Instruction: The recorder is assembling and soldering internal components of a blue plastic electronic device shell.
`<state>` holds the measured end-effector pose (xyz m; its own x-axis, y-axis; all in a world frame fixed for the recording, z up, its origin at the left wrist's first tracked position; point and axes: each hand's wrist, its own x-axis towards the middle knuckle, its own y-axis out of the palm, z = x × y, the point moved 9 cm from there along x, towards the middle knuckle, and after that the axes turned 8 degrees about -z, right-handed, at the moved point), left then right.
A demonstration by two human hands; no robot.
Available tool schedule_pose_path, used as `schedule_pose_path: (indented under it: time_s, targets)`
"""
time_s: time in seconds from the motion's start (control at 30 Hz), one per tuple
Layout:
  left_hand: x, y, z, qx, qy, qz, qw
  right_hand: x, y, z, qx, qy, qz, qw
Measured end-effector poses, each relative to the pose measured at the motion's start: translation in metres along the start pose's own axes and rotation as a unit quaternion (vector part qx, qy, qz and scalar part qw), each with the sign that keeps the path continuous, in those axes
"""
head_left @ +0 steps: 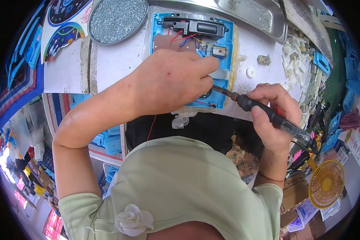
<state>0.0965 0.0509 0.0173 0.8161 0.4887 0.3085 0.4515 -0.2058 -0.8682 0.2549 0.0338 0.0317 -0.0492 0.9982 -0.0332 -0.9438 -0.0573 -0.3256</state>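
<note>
A blue plastic housing lies on the worktable with a black plastic part, a brown board, red and blue wires and a small motor inside it. My left hand reaches across the housing with its fingers pinched together; what they hold is hidden. From under that hand a thin red wire hangs down toward my lap. In my right hand is a black soldering iron, gripped like a pen. Its tip points left, close beside my left fingertips over the housing's near right part.
A round metal tray full of small screws stands at the back left. A steel tray sits at the back right. White plastic pieces pile up on the right, near a loose motor and a white wheel.
</note>
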Motion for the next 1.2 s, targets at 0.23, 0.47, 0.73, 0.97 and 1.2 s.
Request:
schedule_pose_path:
  time_s: [0.23,0.47,0.73,0.97,1.2]
  targets:
    - [0.0,-0.002,-0.002,0.001,0.004,0.004,1.0,-0.001,-0.001,0.007,0.008,0.073,-0.029,0.997]
    - [-0.001,0.0,0.0,0.009,0.012,0.003,1.0,-0.043,-0.064,0.0,0.025,0.058,-0.18,0.982]
    - [-0.001,-0.006,-0.002,0.0,0.002,0.004,1.0,-0.192,-0.249,-0.047,0.001,-0.033,-0.545,0.838]
    - [-0.003,-0.013,-0.004,-0.03,-0.018,-0.035,0.999,-0.287,-0.316,-0.029,-0.111,-0.089,-0.692,0.707]
    - [-0.015,-0.013,0.005,-0.035,-0.027,-0.074,0.996,-0.196,-0.325,-0.067,-0.199,0.031,-0.658,0.725]
